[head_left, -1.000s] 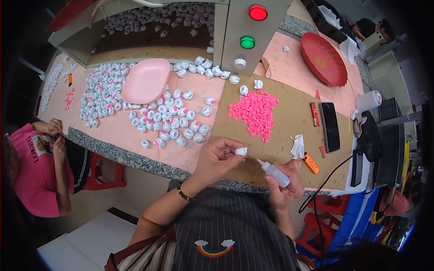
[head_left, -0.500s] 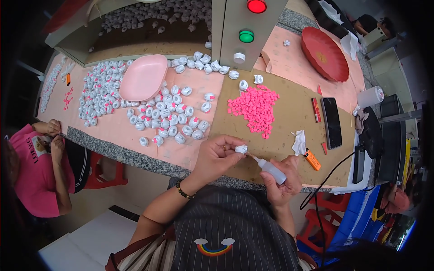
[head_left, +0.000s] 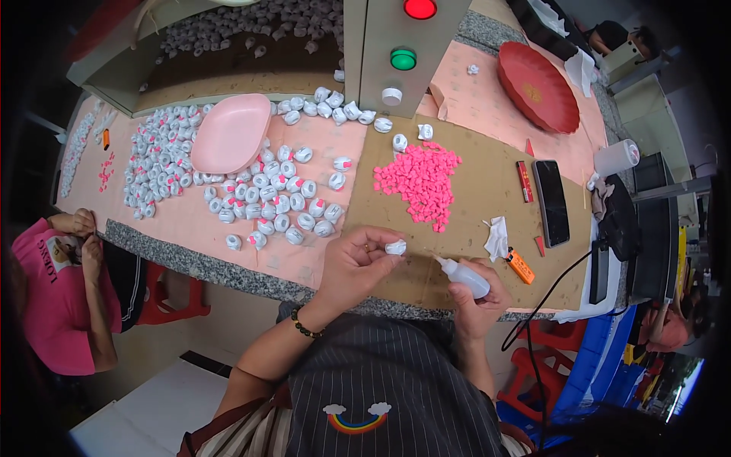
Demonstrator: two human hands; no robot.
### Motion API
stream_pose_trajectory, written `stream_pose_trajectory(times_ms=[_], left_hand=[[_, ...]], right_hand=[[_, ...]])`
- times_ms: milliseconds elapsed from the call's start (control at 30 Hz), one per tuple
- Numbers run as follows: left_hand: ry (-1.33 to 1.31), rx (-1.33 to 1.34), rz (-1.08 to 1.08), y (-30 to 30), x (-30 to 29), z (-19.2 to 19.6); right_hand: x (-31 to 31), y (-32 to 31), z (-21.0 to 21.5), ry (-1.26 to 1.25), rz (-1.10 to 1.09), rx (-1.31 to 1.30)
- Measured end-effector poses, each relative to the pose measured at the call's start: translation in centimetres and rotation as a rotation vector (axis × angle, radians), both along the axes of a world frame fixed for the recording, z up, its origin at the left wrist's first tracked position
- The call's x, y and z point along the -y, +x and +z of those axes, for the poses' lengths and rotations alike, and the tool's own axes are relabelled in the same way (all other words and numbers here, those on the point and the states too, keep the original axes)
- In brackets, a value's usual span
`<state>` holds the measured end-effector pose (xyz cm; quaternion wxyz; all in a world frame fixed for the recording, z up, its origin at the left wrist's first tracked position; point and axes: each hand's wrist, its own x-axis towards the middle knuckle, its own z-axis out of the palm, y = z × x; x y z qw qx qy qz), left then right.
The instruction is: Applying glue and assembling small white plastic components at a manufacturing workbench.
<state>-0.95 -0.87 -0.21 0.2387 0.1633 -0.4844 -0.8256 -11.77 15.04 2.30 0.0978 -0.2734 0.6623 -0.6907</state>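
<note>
Between the thumb and fingers of my left hand (head_left: 358,263) is a small white rounded piece (head_left: 395,247). My right hand (head_left: 481,298) grips a translucent squeeze bottle (head_left: 466,279), its thin nozzle pointing up and left toward the piece but apart from it. Beyond my hands a heap of small pink pieces (head_left: 421,183) lies on the brown board (head_left: 487,175). To the left, many white rounded pieces (head_left: 263,194), several with pink bits on them, are spread over pink paper.
A pink tray (head_left: 231,134) rests among the white pieces. Toward the right lie an orange lighter (head_left: 521,266), a crumpled tissue (head_left: 496,238), a black phone (head_left: 551,202) and a red scalloped tray (head_left: 538,87). Behind stands a machine with buttons (head_left: 403,59). A person in pink (head_left: 65,297) sits at left.
The bottle's nozzle, which was at the white piece, has drawn away to the right. The view has shifted slightly.
</note>
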Motion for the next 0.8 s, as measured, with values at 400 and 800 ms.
stream_pose_trajectory(times_ms=[400,800], left_hand=[[-0.014,-0.009,0.022,0.0,0.2,-0.2],[0.035,0.014,0.016,0.2,0.2,-0.3]], right_hand=[[4.0,-4.9,-0.2,0.49,0.108,-0.641],[4.6,-5.0,-0.5,0.469,0.241,-0.952]])
